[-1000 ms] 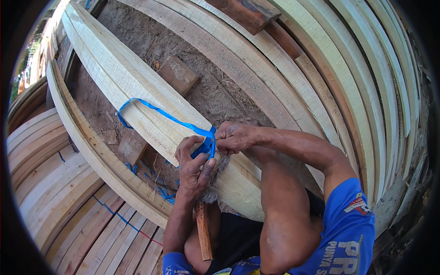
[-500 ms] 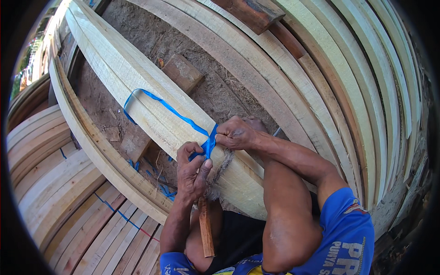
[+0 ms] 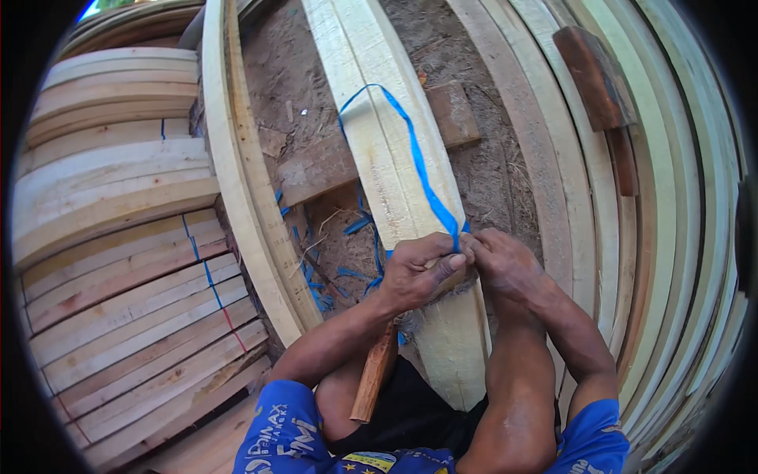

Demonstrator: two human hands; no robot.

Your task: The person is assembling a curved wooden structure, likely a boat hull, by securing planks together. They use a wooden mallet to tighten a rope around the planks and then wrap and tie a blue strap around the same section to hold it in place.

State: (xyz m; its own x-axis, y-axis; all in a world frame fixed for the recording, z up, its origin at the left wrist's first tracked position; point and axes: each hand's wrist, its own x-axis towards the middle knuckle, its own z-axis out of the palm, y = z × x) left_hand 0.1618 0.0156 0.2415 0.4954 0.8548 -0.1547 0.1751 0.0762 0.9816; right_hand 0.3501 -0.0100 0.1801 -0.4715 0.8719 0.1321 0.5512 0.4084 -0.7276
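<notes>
A pale bundle of planks [image 3: 379,150] runs away from me, and a blue plastic strap [image 3: 422,170] lies in a loose loop on top of it. My left hand [image 3: 424,270] is closed in a pinch on the strap, thumb pressed along it. Right beside it, my right hand [image 3: 507,262] is also closed, its fingers against the strap where it comes up at the bundle's right edge. The two hands meet over the planks, so any knot there is hidden. A reddish-brown stick [image 3: 373,375] juts toward me below my left wrist.
Wooden crosspieces [image 3: 320,168] lie under the bundle on bare soil, with blue strap scraps [image 3: 316,292] nearby. Stacked planks [image 3: 126,276] fill the left side. Long boards [image 3: 663,197] line the right, with a dark brown wooden block [image 3: 592,79] on them.
The view has turned, so the bundle now points more straight ahead. My hands have come together over the planks; before, they were apart with the crossed strap showing between them.
</notes>
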